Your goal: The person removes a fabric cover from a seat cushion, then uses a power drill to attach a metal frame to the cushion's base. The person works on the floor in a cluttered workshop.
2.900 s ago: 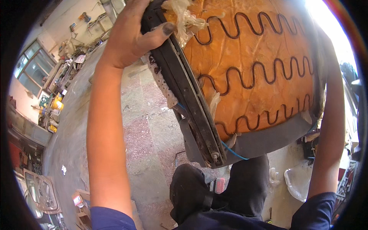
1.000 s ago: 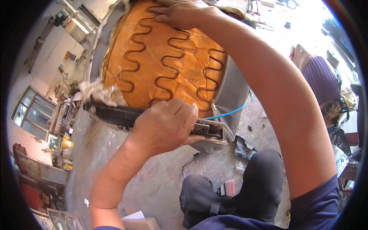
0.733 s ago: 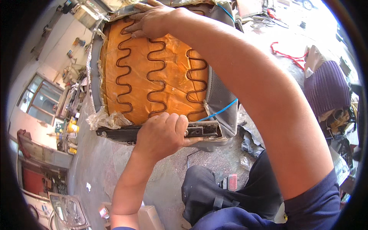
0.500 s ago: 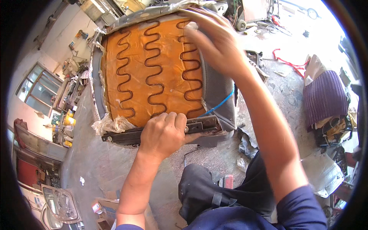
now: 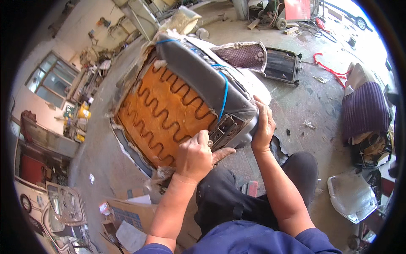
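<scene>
A car seat (image 5: 188,63) stands tilted in front of me, its underside facing me. Wavy metal springs (image 5: 160,111) run over orange-brown sheeting (image 5: 146,120), and a blue cord (image 5: 225,91) stretches across the grey side trim. My left hand (image 5: 194,156) is closed round the dark metal rail (image 5: 224,131) at the seat's near edge, thumb stretched to the right. With the fingers along its near right corner, my right hand (image 5: 263,127) grips the grey seat side; part of those fingers is hidden behind the edge.
Behind the seat lie a purple padded cover (image 5: 241,55) and a black frame (image 5: 281,63). A purple ribbed seat part (image 5: 366,108) stands at right, near a red strap (image 5: 330,70). Cardboard (image 5: 135,216) lies at lower left, with a silvery panel (image 5: 352,197) at lower right.
The seat has turned and tilted, bringing its grey side into view. My right hand has come down from the far edge to the near right corner. My left hand stays on the rail.
</scene>
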Action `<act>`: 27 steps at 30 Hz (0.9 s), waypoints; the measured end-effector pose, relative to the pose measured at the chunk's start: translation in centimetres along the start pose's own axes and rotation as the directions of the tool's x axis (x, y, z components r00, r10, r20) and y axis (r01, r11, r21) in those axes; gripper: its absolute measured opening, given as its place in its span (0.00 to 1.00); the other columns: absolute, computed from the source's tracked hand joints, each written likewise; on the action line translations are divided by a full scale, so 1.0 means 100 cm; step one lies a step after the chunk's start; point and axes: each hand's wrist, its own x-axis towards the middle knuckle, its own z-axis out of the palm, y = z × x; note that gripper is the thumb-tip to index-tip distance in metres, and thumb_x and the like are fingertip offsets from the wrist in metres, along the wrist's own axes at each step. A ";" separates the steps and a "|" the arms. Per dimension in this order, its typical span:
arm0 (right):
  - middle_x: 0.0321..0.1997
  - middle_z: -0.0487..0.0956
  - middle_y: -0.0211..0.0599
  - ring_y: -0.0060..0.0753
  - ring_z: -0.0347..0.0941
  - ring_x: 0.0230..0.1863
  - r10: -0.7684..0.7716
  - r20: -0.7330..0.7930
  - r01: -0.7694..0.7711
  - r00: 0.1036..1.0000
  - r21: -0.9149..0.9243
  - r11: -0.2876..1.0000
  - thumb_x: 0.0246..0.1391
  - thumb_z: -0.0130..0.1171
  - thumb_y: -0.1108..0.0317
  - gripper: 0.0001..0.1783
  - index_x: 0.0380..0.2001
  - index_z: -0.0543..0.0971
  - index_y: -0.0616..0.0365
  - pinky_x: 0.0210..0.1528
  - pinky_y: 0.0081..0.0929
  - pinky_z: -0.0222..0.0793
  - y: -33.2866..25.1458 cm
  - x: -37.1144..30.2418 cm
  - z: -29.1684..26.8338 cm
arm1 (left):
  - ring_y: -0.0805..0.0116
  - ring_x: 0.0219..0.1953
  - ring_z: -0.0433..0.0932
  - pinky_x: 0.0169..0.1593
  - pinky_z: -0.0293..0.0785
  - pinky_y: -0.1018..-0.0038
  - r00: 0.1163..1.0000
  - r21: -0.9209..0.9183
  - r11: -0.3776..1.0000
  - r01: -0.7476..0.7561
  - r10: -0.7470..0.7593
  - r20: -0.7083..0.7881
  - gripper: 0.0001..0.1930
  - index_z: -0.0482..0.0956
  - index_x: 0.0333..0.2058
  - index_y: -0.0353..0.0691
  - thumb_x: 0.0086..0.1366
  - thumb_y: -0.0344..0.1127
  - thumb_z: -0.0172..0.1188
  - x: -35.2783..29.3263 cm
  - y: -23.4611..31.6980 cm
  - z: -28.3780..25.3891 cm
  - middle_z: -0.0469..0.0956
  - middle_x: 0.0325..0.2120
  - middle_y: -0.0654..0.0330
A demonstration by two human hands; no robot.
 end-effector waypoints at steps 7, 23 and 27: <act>0.55 0.89 0.46 0.46 0.80 0.59 -0.087 0.375 0.179 0.923 -0.219 0.959 0.75 0.58 0.64 0.16 0.46 0.88 0.64 0.67 0.39 0.70 -0.002 -0.019 0.038 | 0.44 0.25 0.88 0.27 0.81 0.56 0.824 -0.122 0.815 0.566 -0.564 0.055 0.41 0.75 0.32 0.37 0.59 0.76 0.74 -0.100 -0.010 0.020 0.81 0.19 0.48; 0.50 0.85 0.47 0.45 0.78 0.54 -0.026 0.566 0.211 0.824 -0.265 0.941 0.71 0.57 0.66 0.15 0.40 0.86 0.67 0.63 0.39 0.71 0.031 -0.018 0.141 | 0.38 0.48 0.90 0.50 0.87 0.55 0.735 -0.480 0.668 0.568 -0.674 -0.068 0.49 0.74 0.61 0.28 0.54 0.58 0.88 -0.125 -0.086 0.037 0.88 0.44 0.38; 0.48 0.85 0.47 0.47 0.78 0.54 0.002 0.630 0.229 0.777 -0.285 0.931 0.71 0.58 0.65 0.15 0.39 0.87 0.66 0.62 0.41 0.71 0.045 -0.018 0.168 | 0.39 0.47 0.91 0.49 0.86 0.55 0.657 -0.460 0.585 0.668 -0.754 -0.005 0.42 0.79 0.53 0.28 0.54 0.58 0.88 -0.129 -0.104 0.035 0.89 0.43 0.38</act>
